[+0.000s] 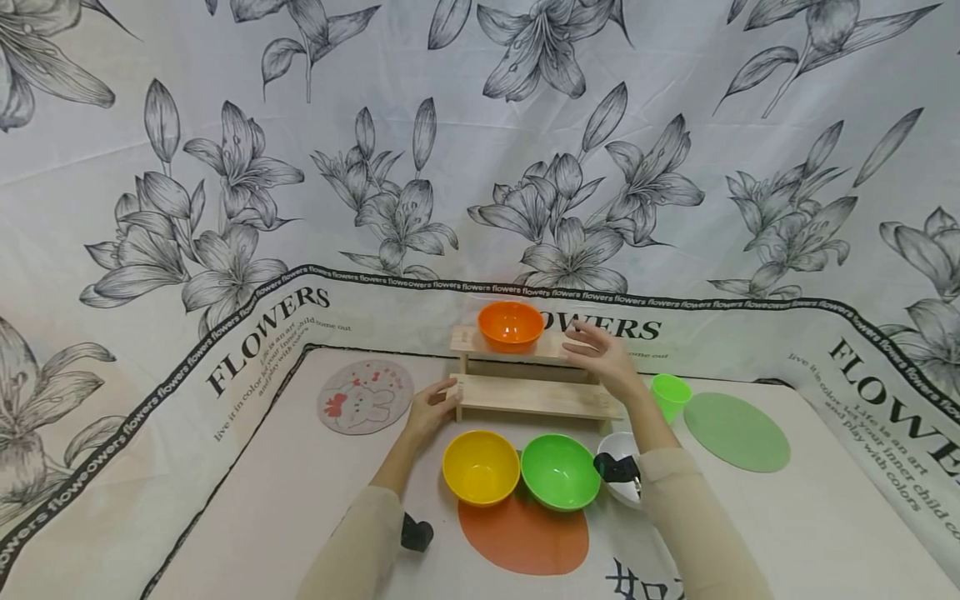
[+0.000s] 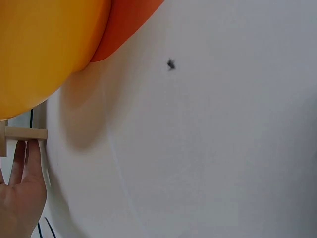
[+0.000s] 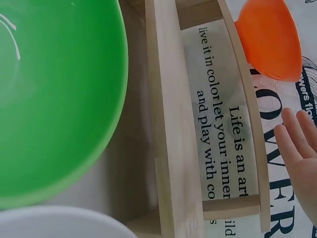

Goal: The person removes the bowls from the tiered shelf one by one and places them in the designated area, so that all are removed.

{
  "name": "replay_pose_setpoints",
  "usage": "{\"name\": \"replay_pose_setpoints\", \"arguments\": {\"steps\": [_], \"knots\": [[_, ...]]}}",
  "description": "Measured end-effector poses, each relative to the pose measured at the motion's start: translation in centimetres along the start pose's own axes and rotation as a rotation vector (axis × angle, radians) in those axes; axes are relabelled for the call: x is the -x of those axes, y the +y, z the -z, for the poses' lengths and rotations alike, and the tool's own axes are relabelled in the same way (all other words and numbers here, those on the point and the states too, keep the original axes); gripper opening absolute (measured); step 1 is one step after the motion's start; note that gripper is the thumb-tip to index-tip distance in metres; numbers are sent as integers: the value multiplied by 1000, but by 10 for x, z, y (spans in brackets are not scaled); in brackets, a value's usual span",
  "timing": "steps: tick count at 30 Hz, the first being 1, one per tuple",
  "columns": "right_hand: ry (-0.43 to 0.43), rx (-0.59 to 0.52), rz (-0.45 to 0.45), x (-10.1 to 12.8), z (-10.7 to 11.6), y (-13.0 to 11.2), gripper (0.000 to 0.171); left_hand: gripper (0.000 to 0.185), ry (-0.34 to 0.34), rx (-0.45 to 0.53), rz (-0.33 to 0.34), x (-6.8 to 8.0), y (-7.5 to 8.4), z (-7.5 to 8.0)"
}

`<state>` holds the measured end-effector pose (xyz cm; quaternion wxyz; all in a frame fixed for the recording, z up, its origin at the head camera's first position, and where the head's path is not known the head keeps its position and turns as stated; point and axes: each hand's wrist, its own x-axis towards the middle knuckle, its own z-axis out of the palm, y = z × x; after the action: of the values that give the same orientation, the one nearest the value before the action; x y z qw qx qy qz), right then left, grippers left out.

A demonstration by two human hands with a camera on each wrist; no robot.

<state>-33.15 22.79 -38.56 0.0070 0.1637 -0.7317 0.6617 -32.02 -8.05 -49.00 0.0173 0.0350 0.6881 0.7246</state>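
Note:
A two-tier wooden rack [image 1: 536, 397] stands at the back of the table, with an orange bowl [image 1: 512, 327] on the left of its upper shelf. At the rack's left end, my left hand [image 1: 431, 410] touches the wood with extended fingers, seen against it in the left wrist view; its thumb is largely hidden there. My right hand [image 1: 606, 362] is raised by the upper shelf's right end, fingers spread and holding nothing, apart from the orange bowl. In front of the rack sit a yellow bowl [image 1: 482, 468], a green bowl [image 1: 560, 472] and a white bowl [image 1: 617, 450], partly hidden by the right arm.
A green cup [image 1: 670, 395] stands right of the rack, beside a green round mat [image 1: 737, 432]. At the left lies a round mat with a rabbit picture [image 1: 365, 397]. An orange round mat [image 1: 525, 537] lies at the front. Flower-printed cloth [image 1: 405, 192] hangs behind.

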Motion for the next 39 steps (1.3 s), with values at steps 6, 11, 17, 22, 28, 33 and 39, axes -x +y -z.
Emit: {"name": "replay_pose_setpoints", "arguments": {"steps": [6,11,17,22,28,33,39], "knots": [[0,41,-13,-9,-5,2,67,46,22,-14,1,-9,-14,1],[-2,62,-29,-15,-10,3,71,45,-9,-14,-8,0,0,0],[5,75,-33,-22,-15,6,73,45,4,-8,-2,-5,-6,1],[11,84,-36,-28,-21,7,75,45,33,-7,14,-10,-16,1],[3,76,-54,-33,-30,7,75,44,40,3,21,-10,-17,1],[-4,61,-45,-38,-36,9,72,43,43,5,27,-10,-16,0],[-7,76,-49,-42,-44,9,76,43,40,9,24,-10,-16,1]]}}
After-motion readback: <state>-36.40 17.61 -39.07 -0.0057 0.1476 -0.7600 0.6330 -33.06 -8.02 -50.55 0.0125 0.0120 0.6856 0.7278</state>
